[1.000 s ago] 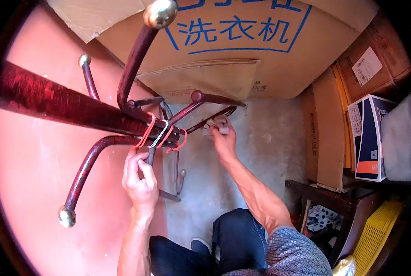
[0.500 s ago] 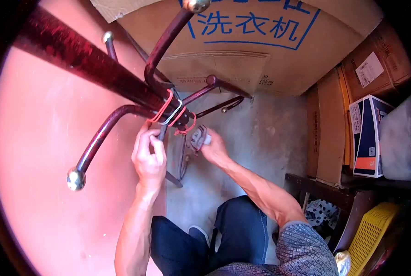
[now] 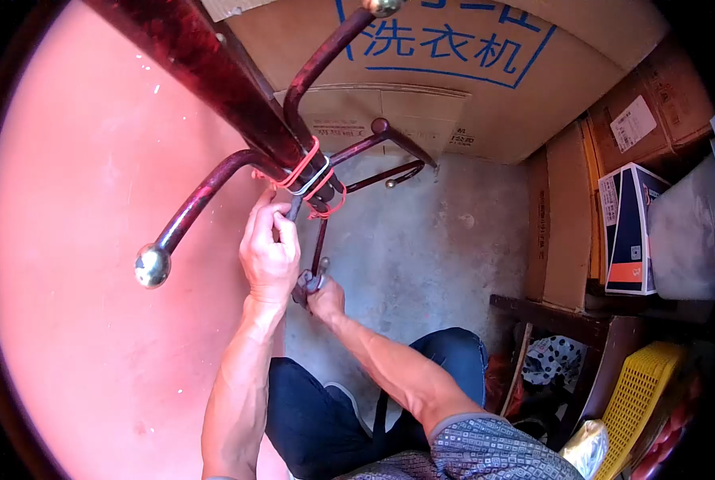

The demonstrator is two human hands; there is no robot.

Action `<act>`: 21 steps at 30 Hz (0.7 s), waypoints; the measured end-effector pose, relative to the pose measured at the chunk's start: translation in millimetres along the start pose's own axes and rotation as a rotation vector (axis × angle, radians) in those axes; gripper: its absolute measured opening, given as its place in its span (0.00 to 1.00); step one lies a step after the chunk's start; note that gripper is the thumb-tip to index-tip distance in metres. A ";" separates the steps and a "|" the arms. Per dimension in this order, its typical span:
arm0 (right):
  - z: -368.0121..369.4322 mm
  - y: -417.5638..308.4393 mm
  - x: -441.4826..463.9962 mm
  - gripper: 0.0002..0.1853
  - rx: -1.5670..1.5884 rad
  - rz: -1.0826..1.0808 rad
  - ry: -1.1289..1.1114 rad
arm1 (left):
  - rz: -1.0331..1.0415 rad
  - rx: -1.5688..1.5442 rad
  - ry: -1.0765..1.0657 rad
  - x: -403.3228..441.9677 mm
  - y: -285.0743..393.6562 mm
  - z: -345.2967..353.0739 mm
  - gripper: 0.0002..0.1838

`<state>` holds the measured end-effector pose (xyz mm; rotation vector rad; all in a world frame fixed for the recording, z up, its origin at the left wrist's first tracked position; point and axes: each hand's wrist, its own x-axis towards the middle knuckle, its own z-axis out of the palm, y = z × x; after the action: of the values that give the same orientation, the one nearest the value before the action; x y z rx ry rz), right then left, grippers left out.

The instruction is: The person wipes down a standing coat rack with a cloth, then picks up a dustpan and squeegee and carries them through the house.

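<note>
A dark red coat stand [image 3: 213,76] leans in from the upper left, its curved arms tipped with gold balls. Red and white ties [image 3: 313,178] wrap its lower post, where several rods meet. Just below the ties, my left hand [image 3: 271,248] is closed with a dark rod [image 3: 295,210] between thumb and fingers. Lower and to the right, my right hand [image 3: 325,301] is closed round a small crumpled greyish-purple cloth [image 3: 303,288], beside a thin leg of the stand. Whether the cloth wraps a rod there is hidden by the fingers.
A large cardboard box [image 3: 453,88] with blue print stands behind the coat rack. A pink wall [image 3: 93,280] runs along the left. On the right are more cartons [image 3: 560,232], a blue-and-white box [image 3: 625,232], a dark wooden bench [image 3: 549,316] and a yellow basket [image 3: 639,400].
My right hand has moved down and left with the cloth, from beside the post's end to below my left hand. The stand and my left hand have shifted slightly right in view.
</note>
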<state>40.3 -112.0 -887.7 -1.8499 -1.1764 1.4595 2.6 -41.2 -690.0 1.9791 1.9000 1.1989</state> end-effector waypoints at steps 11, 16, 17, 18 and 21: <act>-54.5 -76.0 75.3 0.24 0.024 -0.015 0.255 | 0.072 0.021 0.042 0.4 -4.0 0.6 0.07; -27.0 -36.3 63.3 0.25 0.060 -0.122 0.221 | 0.145 0.003 0.097 2.1 -8.1 5.0 0.06; -6.0 -8.9 56.8 0.25 0.068 -0.123 0.162 | 0.142 -0.003 0.097 1.5 -9.0 5.1 0.06; 14.8 15.7 40.3 0.26 0.068 -0.130 0.132 | 0.140 0.006 0.091 0.8 -9.3 4.1 0.06; 36.5 49.6 12.0 0.27 0.267 0.054 -0.086 | 0.144 0.018 0.072 3.6 -6.7 2.3 0.06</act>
<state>22.1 -131.0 -944.6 -1.6627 -0.9237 1.6522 -1.6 -35.8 -694.0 2.1416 1.8338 1.3109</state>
